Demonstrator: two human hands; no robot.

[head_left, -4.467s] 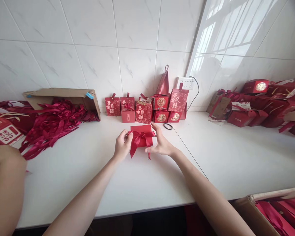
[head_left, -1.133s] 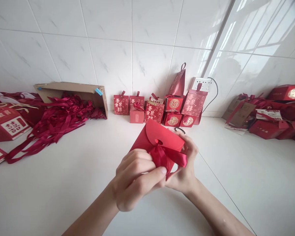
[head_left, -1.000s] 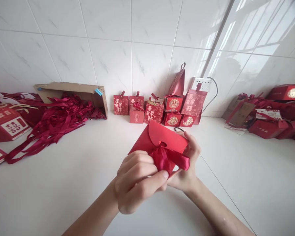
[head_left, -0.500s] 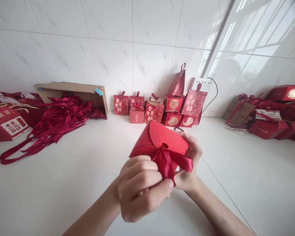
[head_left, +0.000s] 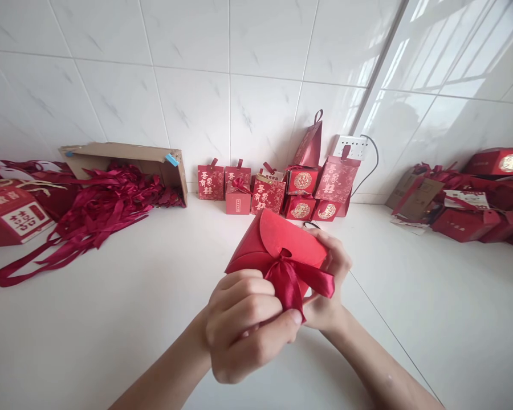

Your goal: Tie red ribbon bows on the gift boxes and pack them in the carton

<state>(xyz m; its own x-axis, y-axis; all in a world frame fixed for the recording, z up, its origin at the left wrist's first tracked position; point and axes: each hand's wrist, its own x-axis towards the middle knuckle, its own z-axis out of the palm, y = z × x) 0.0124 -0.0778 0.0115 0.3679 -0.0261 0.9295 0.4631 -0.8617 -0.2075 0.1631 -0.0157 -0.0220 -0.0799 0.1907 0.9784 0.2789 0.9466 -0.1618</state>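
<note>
Tilted above the white counter is a red gift box (head_left: pixel 248 242) with a rounded flap on its front. A shiny dark red ribbon (head_left: pixel 288 282) is tied in a bow at the hole in that flap. My left hand (head_left: pixel 248 324) is closed, with thumb and forefinger at the ribbon's hanging tail and the other fingers curled beside the bow. Around the right side of the box wraps my right hand (head_left: pixel 331 279), holding it up; part of that hand is hidden behind the box and bow.
A cardboard box (head_left: pixel 123 151) on its side spills dark red ribbons (head_left: pixel 106 210) at left. Several red wedding boxes (head_left: pixel 267 193) stand along the tiled wall, near a power strip (head_left: pixel 350 145) with a black cord. More red boxes (head_left: pixel 465 225) are piled at right.
Both hands keep the same hold on the box and ribbon. Only a very slight shift of hands and view shows.
</note>
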